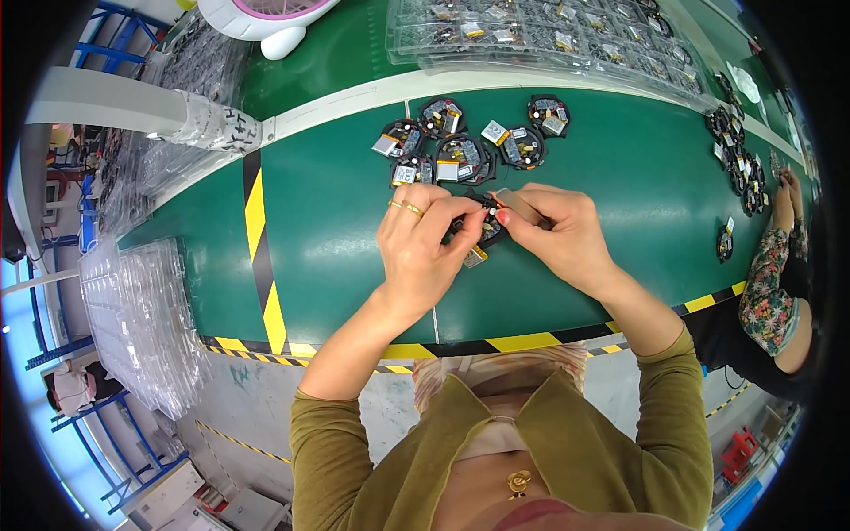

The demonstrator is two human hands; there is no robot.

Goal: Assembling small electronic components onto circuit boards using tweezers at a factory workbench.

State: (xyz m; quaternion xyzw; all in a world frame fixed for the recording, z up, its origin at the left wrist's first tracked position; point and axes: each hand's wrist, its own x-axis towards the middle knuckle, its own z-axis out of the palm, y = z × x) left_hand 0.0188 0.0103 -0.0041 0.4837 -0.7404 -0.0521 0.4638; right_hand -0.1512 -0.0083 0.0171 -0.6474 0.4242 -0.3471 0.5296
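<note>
My left hand (418,243) is closed on a small round black circuit assembly (490,232), its thumb and fingertips pinching the near-left part. A silver battery (476,257) with a yellow edge hangs at the lower side of that assembly. Against its right side, my right hand (565,232) pinches a small flat grey piece (518,205) between thumb and fingers; its exact kind is hard to make out. The fingertips of both hands nearly meet and cover much of the assembly. Just beyond lie several similar round circuit assemblies (460,159) with silver batteries.
Clear plastic trays (549,40) filled with assemblies stand past the white rail. A stack of clear trays (137,319) is at the left. More assemblies (739,159) lie at the right, near another person's floral sleeve (768,292). Yellow-black tape (522,342) marks the green table's near edge.
</note>
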